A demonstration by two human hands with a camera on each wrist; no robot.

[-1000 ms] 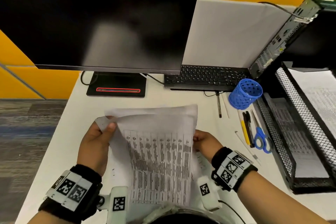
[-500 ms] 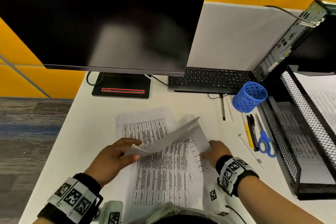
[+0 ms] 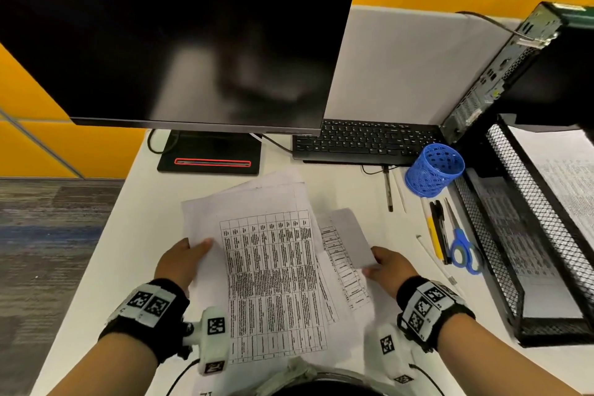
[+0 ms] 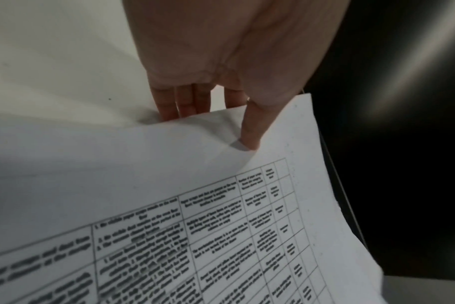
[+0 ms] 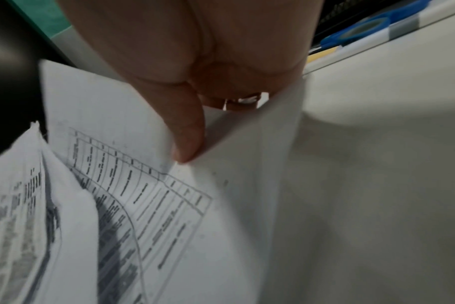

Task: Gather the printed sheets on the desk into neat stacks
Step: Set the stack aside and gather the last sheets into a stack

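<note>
White worktop [image 3: 106, 235], near its front edge: left hand [image 3: 178, 262] pinches the printed sheets [image 3: 273, 267], right hand [image 3: 387, 267] pinches a skewed sheet [image 3: 348, 235]. Mid-gathering; next, square the edges together.

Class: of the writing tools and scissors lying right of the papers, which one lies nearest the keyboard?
The dark pen, alone just below the keyboard, left of the blue cup.

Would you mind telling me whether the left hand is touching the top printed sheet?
Touching. The left wrist view shows the left hand pinching the top printed sheet: thumb on top, fingers beneath its edge.
</note>
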